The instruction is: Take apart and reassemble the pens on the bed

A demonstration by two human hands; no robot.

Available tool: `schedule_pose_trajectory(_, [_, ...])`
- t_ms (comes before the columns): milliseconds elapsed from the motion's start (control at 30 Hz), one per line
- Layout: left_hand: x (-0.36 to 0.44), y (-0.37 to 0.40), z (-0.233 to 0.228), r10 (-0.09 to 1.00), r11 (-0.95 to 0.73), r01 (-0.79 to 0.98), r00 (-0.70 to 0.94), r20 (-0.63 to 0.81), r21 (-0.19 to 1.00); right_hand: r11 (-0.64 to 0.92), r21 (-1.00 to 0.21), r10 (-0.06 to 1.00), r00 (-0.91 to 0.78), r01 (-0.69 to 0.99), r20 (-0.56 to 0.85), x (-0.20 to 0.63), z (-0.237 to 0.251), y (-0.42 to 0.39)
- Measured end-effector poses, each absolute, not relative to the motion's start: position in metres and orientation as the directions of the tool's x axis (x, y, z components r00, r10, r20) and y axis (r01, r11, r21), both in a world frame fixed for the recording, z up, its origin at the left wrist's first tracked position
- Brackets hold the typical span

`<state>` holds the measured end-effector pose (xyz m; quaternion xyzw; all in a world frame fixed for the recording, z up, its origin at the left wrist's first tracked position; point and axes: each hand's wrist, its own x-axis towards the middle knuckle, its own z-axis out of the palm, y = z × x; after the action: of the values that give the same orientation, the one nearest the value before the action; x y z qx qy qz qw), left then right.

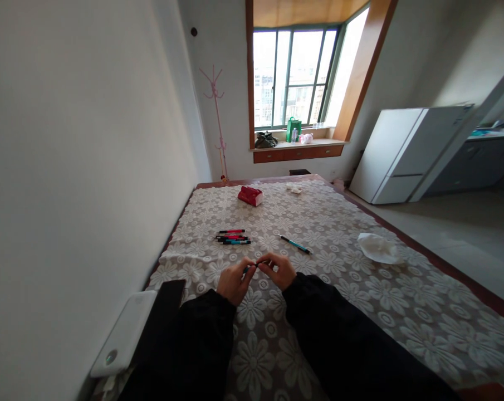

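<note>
Both my hands meet over the lace-covered table (360,289), fingertips pinching a thin pen (255,265) between them. My left hand (234,280) grips its left end and my right hand (279,269) its right end; most of the pen is hidden by the fingers. Just beyond my hands lies a small group of red and teal pens (233,238). A single teal pen (295,244) lies apart to the right of them. Black sleeves cover both my forearms.
A red tissue pack (250,195) sits at the table's far end, with a crumpled white tissue (377,248) at the right. A white device (124,334) and black phone (170,292) lie near the left edge. A white wall runs along the left; a white cabinet (406,153) stands at the right.
</note>
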<state>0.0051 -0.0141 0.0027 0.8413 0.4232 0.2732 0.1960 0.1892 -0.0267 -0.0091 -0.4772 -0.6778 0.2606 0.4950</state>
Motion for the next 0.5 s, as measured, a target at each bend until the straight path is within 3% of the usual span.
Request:
schedule_pose_trajectory(300, [0.0063, -0.0158, 0.0013, 0.809, -0.575, 0.591, 0.513, 0.287, 0.566, 0.386, -0.782, 0.910, -0.062, 0.490, 0.410, 0.1913, -0.0129, -0.0245])
schedule_pose_trajectory(500, [0.0038, -0.0147, 0.0055, 0.839, -0.519, 0.535, 0.467, 0.279, 0.666, 0.373, -0.901, 0.927, -0.116, 0.220, 0.356, 0.1893, -0.0143, -0.0265])
